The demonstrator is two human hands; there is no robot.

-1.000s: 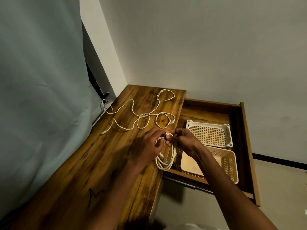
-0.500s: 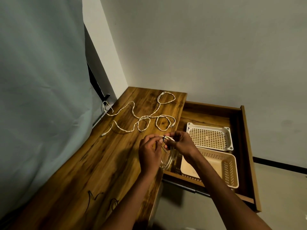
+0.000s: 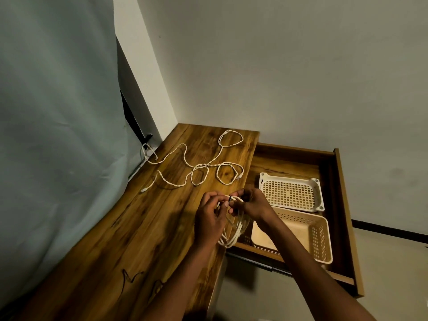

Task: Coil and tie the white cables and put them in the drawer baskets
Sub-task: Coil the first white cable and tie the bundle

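Observation:
I hold a coiled white cable above the desk's right edge, its loops hanging down between my hands. A small black tie wraps the top of the coil. My left hand and my right hand both pinch the coil at the tie. A second white cable lies loose and tangled on the wooden desk farther back. In the open drawer to the right sit two cream baskets: the far basket and the near basket, with no cable in either.
Thin black ties lie on the desk near its front. A grey curtain hangs along the desk's left side. The wall stands behind desk and drawer. The drawer juts out over the floor at the right.
My hands have shifted slightly while working at the black tie on top of the coil. The coil hangs lower beneath them. The loose cable and baskets have not moved.

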